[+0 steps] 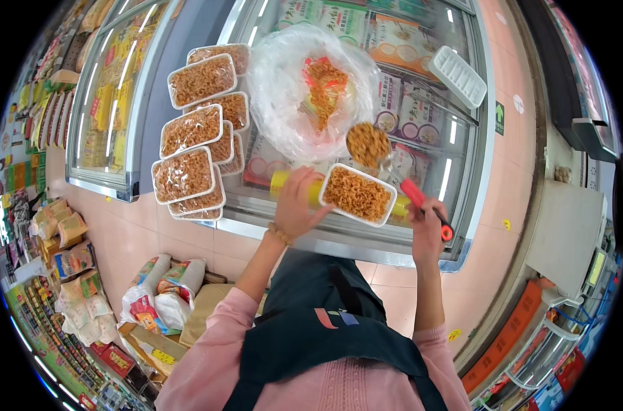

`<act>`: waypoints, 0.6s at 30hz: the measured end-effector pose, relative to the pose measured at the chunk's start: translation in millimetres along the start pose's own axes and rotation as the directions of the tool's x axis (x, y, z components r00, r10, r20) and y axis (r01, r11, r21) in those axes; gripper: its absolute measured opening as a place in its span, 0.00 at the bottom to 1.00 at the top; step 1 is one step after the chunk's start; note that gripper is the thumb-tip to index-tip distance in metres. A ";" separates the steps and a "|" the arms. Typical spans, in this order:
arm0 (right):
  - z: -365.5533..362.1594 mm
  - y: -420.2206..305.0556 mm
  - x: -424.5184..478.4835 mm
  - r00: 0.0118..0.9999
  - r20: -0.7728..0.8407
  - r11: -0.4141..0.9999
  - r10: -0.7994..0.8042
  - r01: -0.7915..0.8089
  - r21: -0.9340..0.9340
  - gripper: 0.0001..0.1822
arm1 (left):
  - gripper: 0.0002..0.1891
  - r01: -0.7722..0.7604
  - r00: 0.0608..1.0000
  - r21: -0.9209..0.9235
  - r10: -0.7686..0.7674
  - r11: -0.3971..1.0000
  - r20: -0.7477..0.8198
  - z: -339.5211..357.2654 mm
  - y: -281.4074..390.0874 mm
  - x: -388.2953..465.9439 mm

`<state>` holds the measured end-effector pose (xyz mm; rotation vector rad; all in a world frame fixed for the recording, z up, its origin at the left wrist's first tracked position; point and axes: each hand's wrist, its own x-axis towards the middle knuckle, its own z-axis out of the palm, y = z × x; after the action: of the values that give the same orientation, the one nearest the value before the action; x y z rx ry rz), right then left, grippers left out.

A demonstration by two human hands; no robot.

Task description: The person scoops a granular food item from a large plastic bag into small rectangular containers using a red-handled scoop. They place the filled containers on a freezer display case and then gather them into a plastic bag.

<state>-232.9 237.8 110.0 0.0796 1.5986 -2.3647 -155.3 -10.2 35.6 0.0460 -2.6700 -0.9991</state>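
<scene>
My right hand (428, 226) grips the red and black handle of a serving spoon (369, 146), whose bowl is heaped with small brown food pieces. Just left of it, a white plastic tray (356, 195) filled with the same food rests on a yellow roll (278, 185) on the freezer's glass top. My left hand (300, 198), a bead bracelet at its wrist, holds nothing, its fingers apart and thumb at the tray's left edge. Beyond lies an open clear plastic bag (311, 92) with more of the food inside. Film-wrapped filled trays (185, 174) are stacked at the left.
An empty white tray (458, 77) and metal tongs (440, 100) lie on the freezer's right side. The freezer's metal rim (311, 241) runs before my body. Another freezer (111, 97) stands left, and sacks (170, 293) lie on the floor at lower left.
</scene>
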 end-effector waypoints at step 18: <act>-29.2 10.4 -105.2 0.885 0.465 0.412 -0.031 0.436 -0.800 0.15 | 0.48 -0.157 0.979 -0.038 0.161 0.987 0.128 82.5 23.0 1.8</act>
<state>-132.7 282.3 110.9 -0.8456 2.5062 -1.1855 -178.4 59.6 -8.3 -0.2442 -2.7241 -1.0199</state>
